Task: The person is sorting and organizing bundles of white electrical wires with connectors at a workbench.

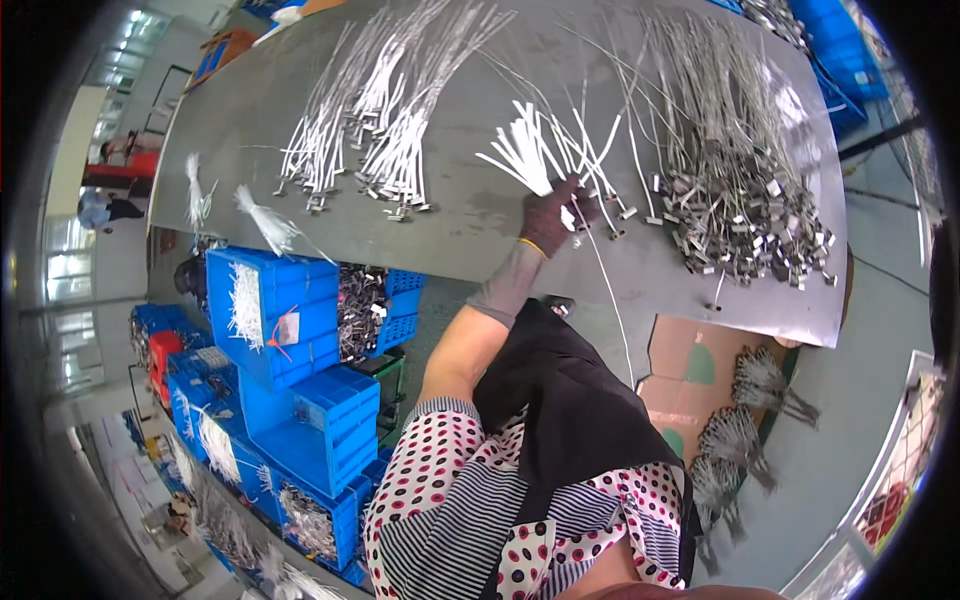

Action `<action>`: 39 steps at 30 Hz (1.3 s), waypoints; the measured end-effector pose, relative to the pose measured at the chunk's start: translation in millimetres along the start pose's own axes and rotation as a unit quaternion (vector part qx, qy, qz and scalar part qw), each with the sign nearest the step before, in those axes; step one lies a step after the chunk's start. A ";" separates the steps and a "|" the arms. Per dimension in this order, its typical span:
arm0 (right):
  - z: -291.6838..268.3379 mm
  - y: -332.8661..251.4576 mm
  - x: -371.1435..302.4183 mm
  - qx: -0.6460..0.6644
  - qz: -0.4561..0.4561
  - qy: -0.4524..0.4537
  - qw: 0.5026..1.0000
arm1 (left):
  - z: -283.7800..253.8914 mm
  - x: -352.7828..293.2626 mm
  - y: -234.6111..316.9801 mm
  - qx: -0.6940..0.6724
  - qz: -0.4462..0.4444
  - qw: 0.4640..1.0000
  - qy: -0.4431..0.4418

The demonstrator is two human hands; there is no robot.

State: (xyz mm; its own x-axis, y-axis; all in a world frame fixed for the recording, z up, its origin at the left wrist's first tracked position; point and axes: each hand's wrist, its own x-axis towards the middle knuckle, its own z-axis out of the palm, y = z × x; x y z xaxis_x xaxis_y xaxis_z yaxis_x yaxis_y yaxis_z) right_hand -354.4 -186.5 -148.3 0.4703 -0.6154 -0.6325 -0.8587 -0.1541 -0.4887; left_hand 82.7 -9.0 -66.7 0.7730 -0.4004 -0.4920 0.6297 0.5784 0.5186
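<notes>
My left hand [548,215], in a dark glove with a yellow band at the wrist, is closed around a fanned bundle of white tubes [527,150] above the grey metal table. Several thin wires with small connectors [618,212] lie just right of the glove. One thin white strand [612,285] runs from the hand down past the table's near edge. On the right lies a large heap of wires with dark and silver connectors [745,220]. To the left are bunches of white-ended wires with connectors [395,160]. My right hand cannot be made out.
Two small bundles of white strips [265,222] lie at the table's left. Below that side stand stacked blue crates [275,315], some holding parts. Cardboard [690,375] and grey wire bundles [735,435] are at the lower right. Blue bins [835,50] stand beyond the far right corner.
</notes>
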 end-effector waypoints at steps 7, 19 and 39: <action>0.5 -37.2 -12.1 0.055 -0.033 -0.010 0.998 | -2.8 -4.9 -18.5 0.016 -0.033 0.999 -0.019; 19.8 73.2 -16.8 0.044 -0.014 -0.090 0.995 | -29.6 3.3 51.9 -0.049 0.104 0.993 0.010; -10.2 -202.2 13.5 0.224 -0.100 -0.063 0.967 | 24.4 -39.4 -57.6 0.095 -0.077 0.990 -0.069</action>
State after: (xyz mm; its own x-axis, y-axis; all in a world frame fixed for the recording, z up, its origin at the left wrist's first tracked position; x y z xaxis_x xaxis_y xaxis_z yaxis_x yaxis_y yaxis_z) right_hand -176.5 -171.6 -51.9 0.6634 -0.5039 -0.5532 -0.5870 0.1079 -0.8023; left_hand 17.9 -43.9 -60.1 0.6617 -0.5747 -0.4815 0.7338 0.3647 0.5731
